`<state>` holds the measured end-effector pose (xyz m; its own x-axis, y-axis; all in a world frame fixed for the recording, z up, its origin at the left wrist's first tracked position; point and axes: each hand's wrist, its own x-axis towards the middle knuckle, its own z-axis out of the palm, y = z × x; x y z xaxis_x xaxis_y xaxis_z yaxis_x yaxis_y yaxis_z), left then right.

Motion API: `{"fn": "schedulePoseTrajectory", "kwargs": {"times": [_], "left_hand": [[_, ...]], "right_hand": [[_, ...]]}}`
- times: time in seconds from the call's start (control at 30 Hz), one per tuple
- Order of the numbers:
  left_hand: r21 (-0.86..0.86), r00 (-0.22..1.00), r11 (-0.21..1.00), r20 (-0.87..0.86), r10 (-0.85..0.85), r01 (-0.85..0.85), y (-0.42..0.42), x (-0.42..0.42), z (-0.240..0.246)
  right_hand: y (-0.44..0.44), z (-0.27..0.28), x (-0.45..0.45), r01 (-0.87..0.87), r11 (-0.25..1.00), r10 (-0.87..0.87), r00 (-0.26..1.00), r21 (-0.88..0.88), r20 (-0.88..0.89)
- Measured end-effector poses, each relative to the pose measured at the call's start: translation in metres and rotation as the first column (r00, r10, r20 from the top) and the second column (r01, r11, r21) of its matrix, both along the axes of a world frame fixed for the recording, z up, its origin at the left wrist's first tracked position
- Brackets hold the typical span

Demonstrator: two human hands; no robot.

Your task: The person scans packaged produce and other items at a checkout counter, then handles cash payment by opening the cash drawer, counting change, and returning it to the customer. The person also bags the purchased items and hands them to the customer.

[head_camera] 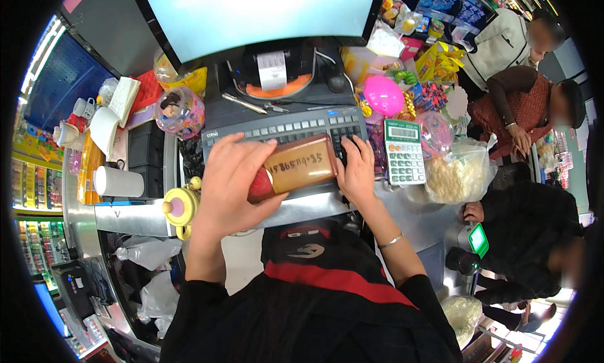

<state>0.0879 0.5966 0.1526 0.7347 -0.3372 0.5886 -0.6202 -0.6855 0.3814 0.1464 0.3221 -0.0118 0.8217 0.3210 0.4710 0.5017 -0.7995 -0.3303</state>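
Note:
My left hand [236,183] grips a reddish-brown, box-shaped container [302,167] with rounded edges, a tan face bearing handwriting and a red patch at its left end. It is held tilted over the black keyboard [278,127], hiding many keys. My right hand [357,167] rests at the keyboard's number pad, thumb beside the container's right end, holding nothing. Right of it lies a white and green calculator [405,150]. Beyond the keyboard are a monitor [273,14], a printed paper slip [272,71], a pen [244,103] and a black mouse [336,77].
A yellow lidded cup [181,206] and white cup [119,181] stand left. Right are a pink balloon-like object [383,96], candy, a clear bag of pale food [457,172] and a green-screened device [476,239]. Several people stand beyond the counter on the right.

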Motion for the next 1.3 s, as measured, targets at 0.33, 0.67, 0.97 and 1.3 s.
{"fn": "schedulePoseTrajectory", "kwargs": {"times": [0.33, 0.67, 0.97, 1.3], "left_hand": [[-0.023, 1.0, 1.0, 0.005, 0.016, -0.016, 0.0, -0.001, 0.002], [-0.042, 1.0, 0.999, -0.005, -0.01, 0.01, -0.002, -0.002, -0.001], [-0.068, 1.0, 0.998, -0.017, -0.019, 0.018, -0.002, -0.001, -0.002], [-0.068, 1.0, 0.997, 0.006, -0.02, 0.02, -0.002, -0.004, -0.007]], "right_hand": [[-0.011, -0.014, -0.036, 0.104, 0.978, -0.095, 0.994, 0.178, -0.061], [-0.013, -0.034, -0.049, 0.181, 0.981, -0.171, 0.975, 0.067, -0.139], [-0.012, -0.035, -0.05, 0.201, 0.979, -0.191, 0.968, 0.044, -0.165], [-0.013, -0.031, -0.051, 0.185, 0.982, -0.177, 0.968, 0.029, -0.18]]}}
